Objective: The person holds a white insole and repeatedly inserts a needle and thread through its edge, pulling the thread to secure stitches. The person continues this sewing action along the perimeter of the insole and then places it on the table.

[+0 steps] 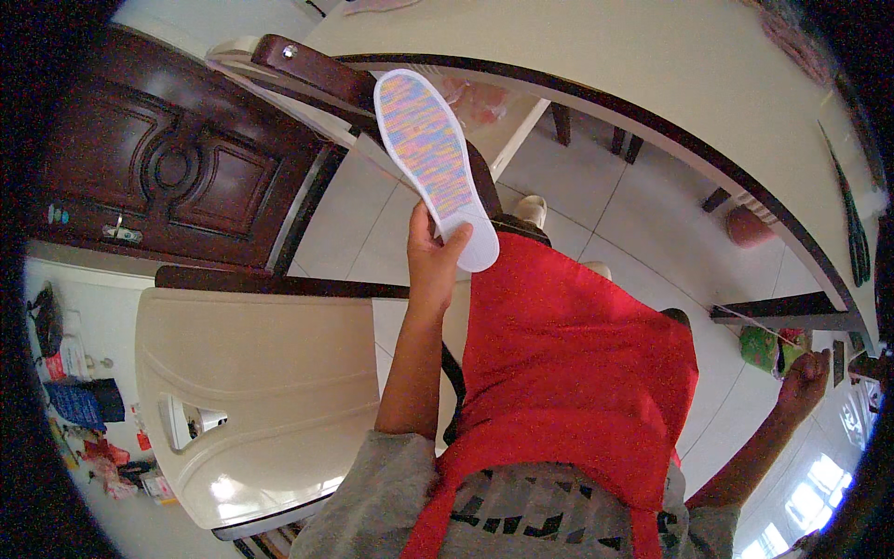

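My left hand (pixel 436 258) grips the white heel end of a shoe insole (pixel 426 147), thumb on top. The insole has a white rim and a multicoloured woven or stitched face. It is held up in front of the table's dark edge, toe end pointing away from me. My right hand (pixel 807 377) is far out to the right, fingers curled as if pinching. A thin pale thread (pixel 751 318) runs from near that hand towards the left; where its other end goes is not clear. A red apron (pixel 580 349) covers my lap.
A curved pale tabletop (pixel 628 49) with a dark edge lies ahead, with scissors (pixel 848 209) at its right. An empty-looking cream chair (pixel 258 342) stands at left, near a dark wooden door (pixel 167 161). A green bag (pixel 761 349) is beyond my right hand.
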### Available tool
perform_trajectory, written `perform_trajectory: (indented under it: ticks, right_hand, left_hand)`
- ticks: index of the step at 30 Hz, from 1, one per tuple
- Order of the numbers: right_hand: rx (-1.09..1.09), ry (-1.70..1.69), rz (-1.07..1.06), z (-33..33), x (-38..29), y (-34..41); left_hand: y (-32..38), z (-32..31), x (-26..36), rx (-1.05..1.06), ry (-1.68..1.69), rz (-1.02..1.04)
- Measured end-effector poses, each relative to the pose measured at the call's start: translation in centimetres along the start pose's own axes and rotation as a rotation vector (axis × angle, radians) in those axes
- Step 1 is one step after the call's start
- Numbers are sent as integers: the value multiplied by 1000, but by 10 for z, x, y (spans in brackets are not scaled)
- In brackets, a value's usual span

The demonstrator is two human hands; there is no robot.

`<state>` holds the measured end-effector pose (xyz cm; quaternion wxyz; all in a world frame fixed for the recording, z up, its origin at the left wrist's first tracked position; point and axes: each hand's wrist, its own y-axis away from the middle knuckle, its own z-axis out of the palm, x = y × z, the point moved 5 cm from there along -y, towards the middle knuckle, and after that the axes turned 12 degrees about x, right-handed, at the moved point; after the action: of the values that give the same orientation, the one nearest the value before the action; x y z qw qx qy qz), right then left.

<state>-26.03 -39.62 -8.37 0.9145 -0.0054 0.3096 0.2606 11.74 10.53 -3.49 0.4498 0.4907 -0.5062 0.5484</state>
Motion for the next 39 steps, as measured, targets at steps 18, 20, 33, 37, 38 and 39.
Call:
perform_trajectory:
  ticks: [18, 20, 33, 37, 38, 39]
  right_hand:
    - [661, 2703, -392, -105, 13, 31]
    - [617, 1906, -452, -208, -2, 14]
    - [-490, 1078, -277, 222, 220, 122]
    - [-697, 1069, -382, 269, 228, 147]
    - [-670, 1012, -331, 274, 231, 150]
    - [-643, 955, -280, 276, 235, 152]
  left_hand:
    - [10, 0, 3, -62, 70, -110]
    - [18, 17, 10, -149, 62, -181]
    - [51, 45, 53, -319, 41, -112]
    - [58, 50, 57, -338, 92, -107]
    - [58, 51, 58, -340, 96, -107]
    - [59, 52, 58, -343, 99, -107]
